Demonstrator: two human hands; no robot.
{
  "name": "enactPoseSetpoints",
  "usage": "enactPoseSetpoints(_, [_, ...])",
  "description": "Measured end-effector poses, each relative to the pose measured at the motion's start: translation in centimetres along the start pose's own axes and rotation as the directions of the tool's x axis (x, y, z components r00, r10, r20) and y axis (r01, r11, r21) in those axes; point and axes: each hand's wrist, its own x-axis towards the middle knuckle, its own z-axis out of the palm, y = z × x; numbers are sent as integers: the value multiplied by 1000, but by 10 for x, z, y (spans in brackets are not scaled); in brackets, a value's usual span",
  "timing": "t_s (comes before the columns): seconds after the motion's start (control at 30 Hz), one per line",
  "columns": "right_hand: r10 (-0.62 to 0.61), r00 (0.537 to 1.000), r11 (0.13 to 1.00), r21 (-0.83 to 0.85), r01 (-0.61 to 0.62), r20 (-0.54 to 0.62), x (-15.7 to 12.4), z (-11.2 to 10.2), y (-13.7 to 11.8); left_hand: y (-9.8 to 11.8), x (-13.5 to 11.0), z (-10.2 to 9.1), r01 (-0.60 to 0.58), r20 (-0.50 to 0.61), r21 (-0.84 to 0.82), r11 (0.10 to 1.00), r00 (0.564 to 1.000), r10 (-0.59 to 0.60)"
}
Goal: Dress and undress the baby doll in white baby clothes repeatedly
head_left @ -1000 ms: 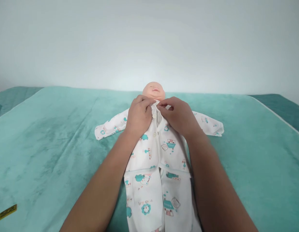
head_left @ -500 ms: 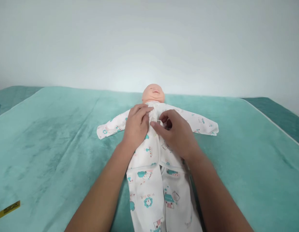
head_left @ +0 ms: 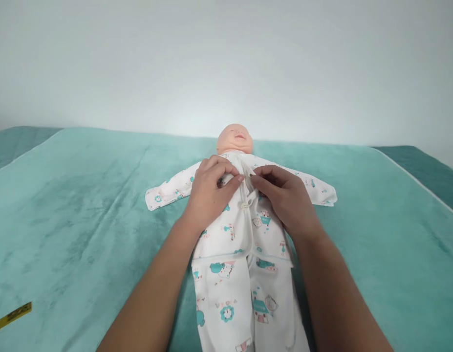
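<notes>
The left hand (head_left: 210,193) has its fingers curled, with thumb and forefinger pinched on one edge of the front opening of a white baby suit (head_left: 244,274) of soft cloth printed with teal cartoon animals and houses. The right hand (head_left: 285,198) pinches the facing edge, and the fingertips of the two hands nearly meet over the chest. Just below them a small pale round button (head_left: 244,206) sits on the closing strip. The suit is on a peach plastic baby doll (head_left: 235,138) that lies on its back with both sleeves spread flat. Its head points to the far edge of a teal plush blanket (head_left: 83,205) and its legs run to the near edge, out of the picture. The doll lies about midway between the blanket's left and right edges. Near the blanket's near left corner lies a yellow strip with dark marks (head_left: 11,316). A darker teal cover (head_left: 427,164) shows beyond the blanket's right edge.
</notes>
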Motion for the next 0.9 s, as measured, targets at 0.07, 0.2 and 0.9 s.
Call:
enactPoseSetpoints(0.07, [8, 1000, 999, 51, -8, 16, 0, 0, 0, 3, 0, -1, 28, 19, -52, 998, 999, -27])
enactPoseSetpoints(0.2, [-1, 1000, 996, 91, -2, 24, -1, 1, -1, 9, 1, -2, 101, 61, -175, 979, 994, -92])
enactPoseSetpoints(0.9, [10, 989, 997, -76, 1, 146, -5, 1, -6, 11, 3, -2, 186, 134, -181, 966, 977, -163])
